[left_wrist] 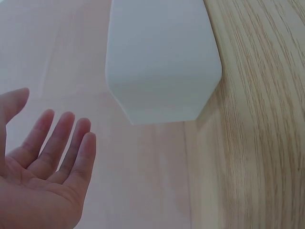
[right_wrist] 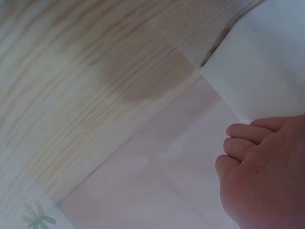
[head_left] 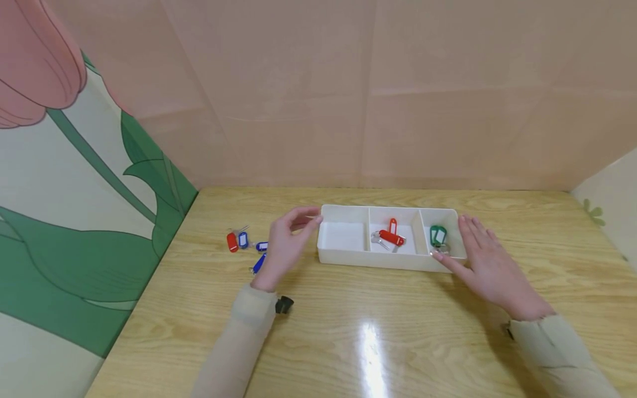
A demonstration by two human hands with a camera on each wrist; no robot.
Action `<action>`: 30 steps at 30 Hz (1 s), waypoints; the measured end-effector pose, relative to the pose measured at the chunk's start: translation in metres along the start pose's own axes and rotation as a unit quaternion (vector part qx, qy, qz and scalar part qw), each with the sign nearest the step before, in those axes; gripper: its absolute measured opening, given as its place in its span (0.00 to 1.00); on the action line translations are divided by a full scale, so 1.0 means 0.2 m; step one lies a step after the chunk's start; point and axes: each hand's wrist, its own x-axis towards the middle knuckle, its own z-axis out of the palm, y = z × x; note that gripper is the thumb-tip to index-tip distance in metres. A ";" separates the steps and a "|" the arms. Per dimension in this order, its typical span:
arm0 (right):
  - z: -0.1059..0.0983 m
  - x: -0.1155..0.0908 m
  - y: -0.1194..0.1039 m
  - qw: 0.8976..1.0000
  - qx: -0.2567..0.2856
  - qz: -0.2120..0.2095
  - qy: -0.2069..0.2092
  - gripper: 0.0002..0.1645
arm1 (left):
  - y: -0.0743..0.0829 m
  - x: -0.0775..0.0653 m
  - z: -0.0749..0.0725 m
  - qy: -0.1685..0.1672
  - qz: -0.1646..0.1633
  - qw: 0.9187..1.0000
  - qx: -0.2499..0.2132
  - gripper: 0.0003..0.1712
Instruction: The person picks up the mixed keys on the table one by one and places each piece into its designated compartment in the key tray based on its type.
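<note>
A white three-compartment box (head_left: 348,256) lies lengthwise across the wooden table. Its middle compartment contains red key tags (head_left: 391,237) with silver keys; green key tags (head_left: 438,235) lie in the right one. At the box's left end is my left hand (head_left: 290,243), thumb and fingers relaxed around nothing. The left wrist view shows this hand (left_wrist: 52,176) beside the box's end wall (left_wrist: 162,67), with a gap between. My right hand (head_left: 490,271) rests against the right end, fingers straight along the wall and thumb at the front rim. Its fingertips meet the box in the right wrist view.
Left of my left hand, a red key tag (head_left: 232,242) and several blue key tags (head_left: 243,240) lie on the table (head_left: 318,331). A pinkish covered wall (head_left: 368,110) rises behind the table, and a wall with a painted flower (head_left: 89,265) borders the left.
</note>
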 end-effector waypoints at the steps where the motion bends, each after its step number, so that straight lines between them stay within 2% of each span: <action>1: 0.00 0.00 0.00 1.000 0.000 -0.002 0.001 0.61 | 0.00 0.00 -0.01 0.001 0.000 1.000 0.000 0.16; 9: 0.00 0.00 0.00 1.000 0.001 -0.003 -0.003 0.61 | -0.03 0.00 -0.05 0.014 0.002 1.000 0.000 0.19; 13: 0.00 0.00 0.00 1.000 0.000 0.002 -0.003 0.61 | -0.04 -0.01 -0.07 0.016 0.009 1.000 0.003 0.17; 18: -0.01 0.00 0.00 1.000 0.000 0.005 -0.005 0.61 | -0.05 -0.02 -0.09 0.019 0.004 1.000 0.008 0.16; 24: -0.01 0.00 0.00 1.000 -0.001 0.005 -0.008 0.62 | -0.07 -0.03 -0.11 0.018 -0.011 1.000 -0.008 0.19; 30: -0.01 0.00 0.00 1.000 0.002 0.006 -0.004 0.62 | -0.08 -0.04 -0.13 0.026 -0.001 0.999 -0.019 0.17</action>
